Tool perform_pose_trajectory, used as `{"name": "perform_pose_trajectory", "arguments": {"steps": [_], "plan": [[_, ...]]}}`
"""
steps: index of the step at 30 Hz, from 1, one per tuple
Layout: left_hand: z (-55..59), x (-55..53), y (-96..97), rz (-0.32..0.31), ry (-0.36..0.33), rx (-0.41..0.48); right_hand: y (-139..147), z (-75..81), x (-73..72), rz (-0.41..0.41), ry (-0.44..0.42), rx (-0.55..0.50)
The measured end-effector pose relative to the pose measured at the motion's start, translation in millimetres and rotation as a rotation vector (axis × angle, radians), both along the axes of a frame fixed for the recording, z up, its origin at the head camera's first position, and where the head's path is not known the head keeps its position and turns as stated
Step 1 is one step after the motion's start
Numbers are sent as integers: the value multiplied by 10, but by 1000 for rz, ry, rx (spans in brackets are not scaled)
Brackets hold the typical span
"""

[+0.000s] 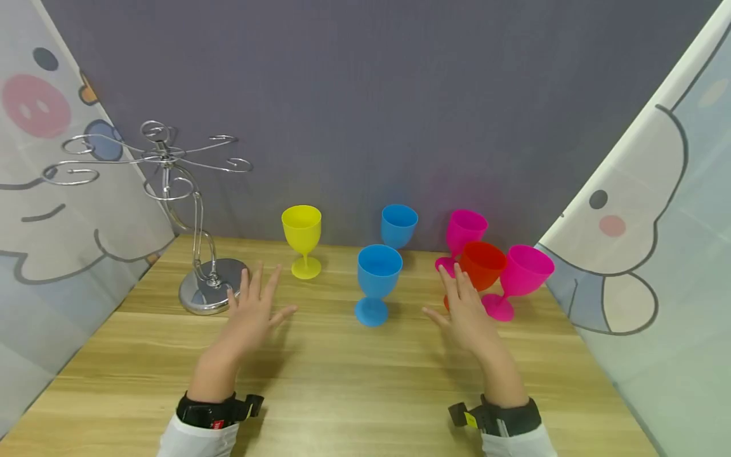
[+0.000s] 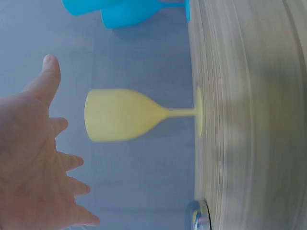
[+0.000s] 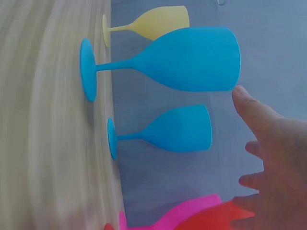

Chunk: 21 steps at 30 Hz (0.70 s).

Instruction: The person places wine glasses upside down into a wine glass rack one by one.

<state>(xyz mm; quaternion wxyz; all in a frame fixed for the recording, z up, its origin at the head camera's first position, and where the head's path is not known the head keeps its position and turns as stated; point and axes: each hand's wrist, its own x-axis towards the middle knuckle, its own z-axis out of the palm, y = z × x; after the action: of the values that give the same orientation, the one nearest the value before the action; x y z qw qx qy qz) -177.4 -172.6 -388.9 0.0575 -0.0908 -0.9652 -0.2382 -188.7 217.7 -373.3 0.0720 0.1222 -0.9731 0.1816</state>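
orientation: the yellow goblet (image 1: 302, 230), front blue goblet (image 1: 379, 273), rear blue goblet (image 1: 399, 226), red goblet (image 1: 485, 263), rear pink goblet (image 1: 467, 230) and front pink goblet (image 1: 526, 271) stood upright on the table (image 1: 342, 393), each with its long axis vertical, rim up and foot down. the chrome rack (image 1: 201, 297) stood on a round base, its wire arms spreading sideways at the top.

position: the yellow goblet stood between the chrome rack and the two blue goblets. the red goblet and both pink goblets formed a group at the right.

hand state: the left hand (image 1: 252, 314) was spread, thumb and fingers apart, near the yellow goblet and the rack's base. the right hand (image 1: 469, 314) was likewise spread, in front of the red goblet; contact could not be determined.

view differences: the head view hid the rear blue goblet's foot behind the front blue goblet; the right wrist view exposed its full stem and foot. both wrist views showed the goblets lying sideways in the frame. the left wrist view showed the palm; the head view showed the back of that hand. only the head view contained the whole chrome rack.
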Motion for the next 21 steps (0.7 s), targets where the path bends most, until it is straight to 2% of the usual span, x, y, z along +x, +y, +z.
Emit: {"name": "perform_pose_trajectory", "arguments": {"steps": [6, 9, 15, 18, 21], "plan": [[-13, -82, 251, -31, 10, -2, -169, 250, -196, 105, 10, 12], [-31, -126, 372, -49, -25, 29, -299, 391, -276, 188, 9, 32], [-34, -201, 579, -103, -144, 193, -558, 638, -425, 367, 12, 111], [-49, -222, 680, -123, -176, 267, -661, 728, -476, 393, -16, 174], [-83, -215, 766, -132, -175, 306, -756, 772, -538, 415, -62, 235]]}}
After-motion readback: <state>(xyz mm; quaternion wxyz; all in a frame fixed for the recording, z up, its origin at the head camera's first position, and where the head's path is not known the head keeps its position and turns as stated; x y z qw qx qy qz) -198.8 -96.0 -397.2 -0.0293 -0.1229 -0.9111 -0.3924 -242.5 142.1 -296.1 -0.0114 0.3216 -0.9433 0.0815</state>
